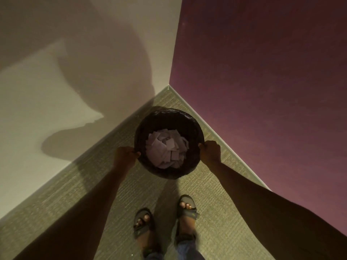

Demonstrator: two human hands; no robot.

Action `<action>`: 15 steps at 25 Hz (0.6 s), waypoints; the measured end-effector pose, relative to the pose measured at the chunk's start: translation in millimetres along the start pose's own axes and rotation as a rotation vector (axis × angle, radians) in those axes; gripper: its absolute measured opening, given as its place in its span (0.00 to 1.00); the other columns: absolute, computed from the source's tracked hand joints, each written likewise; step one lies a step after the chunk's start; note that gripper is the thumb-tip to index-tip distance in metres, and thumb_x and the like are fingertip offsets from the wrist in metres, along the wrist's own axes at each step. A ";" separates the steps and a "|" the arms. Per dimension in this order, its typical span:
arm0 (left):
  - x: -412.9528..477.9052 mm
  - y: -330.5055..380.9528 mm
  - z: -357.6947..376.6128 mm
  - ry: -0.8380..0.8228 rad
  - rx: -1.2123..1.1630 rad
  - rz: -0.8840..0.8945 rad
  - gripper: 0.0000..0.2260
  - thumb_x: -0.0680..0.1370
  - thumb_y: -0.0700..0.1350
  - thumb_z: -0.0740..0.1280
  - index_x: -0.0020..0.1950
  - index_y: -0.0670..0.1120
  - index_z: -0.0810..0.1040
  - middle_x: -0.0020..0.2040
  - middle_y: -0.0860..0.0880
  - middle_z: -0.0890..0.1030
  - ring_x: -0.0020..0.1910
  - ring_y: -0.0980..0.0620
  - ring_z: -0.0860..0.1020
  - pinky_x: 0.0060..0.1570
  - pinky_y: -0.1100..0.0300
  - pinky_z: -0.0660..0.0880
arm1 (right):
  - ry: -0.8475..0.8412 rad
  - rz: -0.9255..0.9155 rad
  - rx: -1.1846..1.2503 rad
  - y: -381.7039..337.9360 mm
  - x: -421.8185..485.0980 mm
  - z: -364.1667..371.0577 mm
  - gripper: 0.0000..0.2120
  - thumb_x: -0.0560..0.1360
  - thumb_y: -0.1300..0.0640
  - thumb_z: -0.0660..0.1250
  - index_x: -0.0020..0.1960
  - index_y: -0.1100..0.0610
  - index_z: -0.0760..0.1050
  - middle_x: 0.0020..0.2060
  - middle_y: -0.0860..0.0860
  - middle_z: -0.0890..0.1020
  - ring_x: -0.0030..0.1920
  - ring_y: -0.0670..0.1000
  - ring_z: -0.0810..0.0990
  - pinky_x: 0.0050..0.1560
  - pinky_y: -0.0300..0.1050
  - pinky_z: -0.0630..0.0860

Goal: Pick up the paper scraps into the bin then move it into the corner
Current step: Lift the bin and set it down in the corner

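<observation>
A round dark bin (161,117) lined with a black bag is near the room's corner, over the carpet. Several pale paper scraps (166,147) are heaped inside it. My left hand (126,154) grips the bin's left rim, fingers curled over the edge. My right hand (210,151) grips the right rim the same way. Whether the bin rests on the floor or hangs just above it I cannot tell.
A white wall (56,91) on the left meets a purple wall (262,81) on the right at the corner (168,86) just beyond the bin. Beige carpet (116,188) covers the floor. My two sandalled feet (165,220) stand behind the bin.
</observation>
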State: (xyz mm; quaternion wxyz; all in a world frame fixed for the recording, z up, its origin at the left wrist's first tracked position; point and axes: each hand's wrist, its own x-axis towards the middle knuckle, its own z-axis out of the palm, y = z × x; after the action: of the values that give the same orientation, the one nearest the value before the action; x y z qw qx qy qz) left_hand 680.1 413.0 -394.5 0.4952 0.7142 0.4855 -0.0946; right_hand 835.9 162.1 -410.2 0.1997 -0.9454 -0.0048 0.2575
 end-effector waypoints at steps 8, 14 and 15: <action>50.5 -26.8 38.1 0.028 0.060 0.027 0.22 0.74 0.53 0.72 0.26 0.43 0.71 0.31 0.33 0.76 0.33 0.36 0.78 0.37 0.48 0.76 | 0.016 -0.014 -0.035 8.8 39.2 44.1 0.16 0.80 0.56 0.62 0.52 0.70 0.78 0.53 0.66 0.79 0.55 0.65 0.77 0.48 0.50 0.70; 65.1 -50.0 50.9 -0.009 -0.053 -0.014 0.27 0.66 0.64 0.70 0.36 0.38 0.78 0.41 0.32 0.81 0.43 0.34 0.82 0.47 0.37 0.79 | 0.034 0.009 -0.022 19.8 52.9 62.9 0.15 0.80 0.57 0.62 0.53 0.70 0.77 0.54 0.66 0.79 0.56 0.66 0.76 0.48 0.50 0.69; 63.4 -47.9 51.0 -0.027 -0.030 0.005 0.26 0.69 0.61 0.71 0.36 0.37 0.78 0.40 0.32 0.80 0.42 0.36 0.82 0.47 0.38 0.79 | 0.040 0.012 -0.017 23.3 53.7 63.4 0.15 0.79 0.57 0.63 0.52 0.70 0.78 0.53 0.66 0.79 0.55 0.66 0.77 0.47 0.50 0.70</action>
State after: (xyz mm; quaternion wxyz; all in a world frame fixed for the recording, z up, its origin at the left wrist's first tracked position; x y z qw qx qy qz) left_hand 692.4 412.1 -488.1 0.5124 0.7066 0.4785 -0.0958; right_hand 849.3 170.5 -495.1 0.1900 -0.9521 0.0028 0.2397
